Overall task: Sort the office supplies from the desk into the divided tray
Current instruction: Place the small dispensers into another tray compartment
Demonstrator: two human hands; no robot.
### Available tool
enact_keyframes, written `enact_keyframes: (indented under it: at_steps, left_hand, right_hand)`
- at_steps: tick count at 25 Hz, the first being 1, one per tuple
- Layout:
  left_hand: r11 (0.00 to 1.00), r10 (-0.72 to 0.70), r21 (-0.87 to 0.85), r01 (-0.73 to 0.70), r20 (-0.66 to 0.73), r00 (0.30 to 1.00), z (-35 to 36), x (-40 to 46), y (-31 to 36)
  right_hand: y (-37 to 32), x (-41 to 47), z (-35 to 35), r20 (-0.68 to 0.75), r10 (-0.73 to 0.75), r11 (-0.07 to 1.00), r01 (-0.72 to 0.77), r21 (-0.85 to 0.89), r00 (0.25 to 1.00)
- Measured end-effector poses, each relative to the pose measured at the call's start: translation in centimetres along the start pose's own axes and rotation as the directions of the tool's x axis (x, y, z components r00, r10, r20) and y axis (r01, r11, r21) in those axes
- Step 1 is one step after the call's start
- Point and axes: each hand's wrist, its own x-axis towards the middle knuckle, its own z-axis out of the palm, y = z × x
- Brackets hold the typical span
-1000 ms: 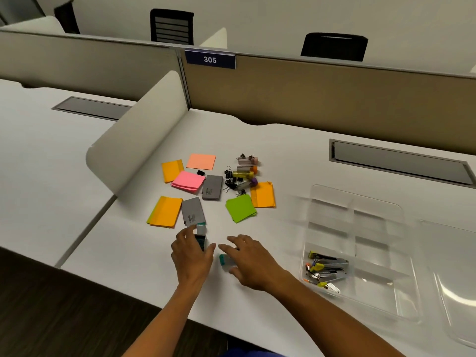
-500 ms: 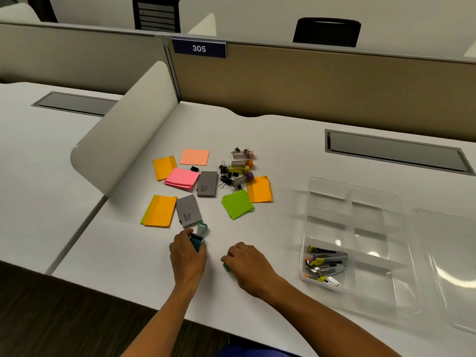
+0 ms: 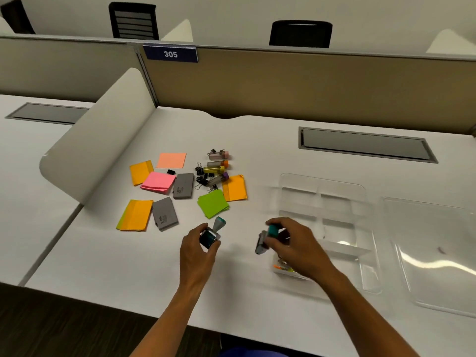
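Observation:
My left hand (image 3: 197, 249) grips a small teal and grey stamp (image 3: 212, 233) lifted off the white desk. My right hand (image 3: 296, 247) grips a second teal and grey stamp (image 3: 266, 238), just left of the clear divided tray (image 3: 365, 228). The right hand hides most of the coloured staplers (image 3: 282, 267) in the tray's near-left compartment. On the desk behind lie orange, pink, peach and green sticky-note pads (image 3: 213, 203), two grey card cases (image 3: 164, 213), black binder clips (image 3: 203, 176) and small clear tubes (image 3: 219, 166).
A clear plastic lid (image 3: 438, 253) lies right of the tray. A curved white divider (image 3: 103, 132) stands at the left, a tan partition (image 3: 309, 86) behind. A grey cable hatch (image 3: 365, 144) is set into the desk at back right.
Both hands have lifted off the desk, each holding a stamp. The right hand has moved right toward the tray and now covers the staplers.

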Motion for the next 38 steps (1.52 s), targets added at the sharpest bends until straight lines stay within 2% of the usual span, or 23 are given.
enact_keyframes:
  at_steps: [2, 5, 9, 13, 17, 21, 23, 26, 31, 36, 38]
  left_hand:
    - [0.998, 0.063, -0.004, -0.063, 0.046, 0.997, 1.6, -0.6, 1.6]
    - [0.99, 0.14, -0.015, -0.139, 0.108, 0.984, 4.2, -1.5, 4.3]
    - [0.968, 0.251, -0.027, -0.251, 0.212, 0.945, 7.8, -2.8, 7.8]
    - [0.939, 0.336, -0.04, -0.342, 0.331, 0.882, 11.3, -4.5, 11.0]
    - [0.911, 0.374, -0.032, -0.411, 0.482, 0.792, 14.7, -5.9, 13.1]
    - [0.871, 0.377, 0.037, -0.49, 0.589, 0.715, 17.3, -6.8, 14.1]
    - [0.858, 0.35, 0.081, -0.507, 0.63, 0.693, 18.1, -7.0, 14.3]
    - [0.831, 0.328, 0.13, -0.541, 0.671, 0.665, 18.8, -6.8, 14.7]
    - [0.82, 0.309, 0.159, -0.55, 0.687, 0.658, 19.2, -5.6, 15.0]
    - [0.776, 0.306, 0.146, -0.614, 0.764, 0.567, 19.8, -5.1, 15.5]
    - [0.757, 0.311, 0.151, -0.636, 0.772, 0.554, 20.1, -5.3, 15.7]
  right_hand:
    - [1.3, -1.8, -3.2, -0.077, 0.089, 0.993, -0.082, 0.085, 0.993]
    - [3.9, -4.5, -7.3, -0.178, 0.161, 0.983, -0.142, 0.116, 0.971]
    - [7.4, -7.7, -11.2, -0.22, 0.303, 0.95, -0.276, 0.145, 0.927]
    - [10.5, -10.1, -12.5, -0.178, 0.389, 0.921, -0.383, 0.072, 0.904]
    - [11.6, -10.4, -11.7, -0.142, 0.421, 0.89, -0.438, -0.122, 0.896]
    - [11.3, -9.9, -10.8, -0.16, 0.408, 0.813, -0.438, -0.384, 0.899]
    - [11.1, -9.7, -10.5, -0.173, 0.396, 0.78, -0.43, -0.455, 0.902]
    - [11.1, -9.2, -10.1, -0.171, 0.399, 0.767, -0.431, -0.475, 0.901]
    - [11.7, -8.8, -9.9, -0.125, 0.39, 0.753, -0.394, -0.528, 0.912]
    - [12.3, -8.1, -10.4, -0.068, 0.409, 0.698, -0.359, -0.62, 0.91]
    - [12.2, -7.8, -10.7, -0.039, 0.419, 0.698, -0.35, -0.625, 0.907]
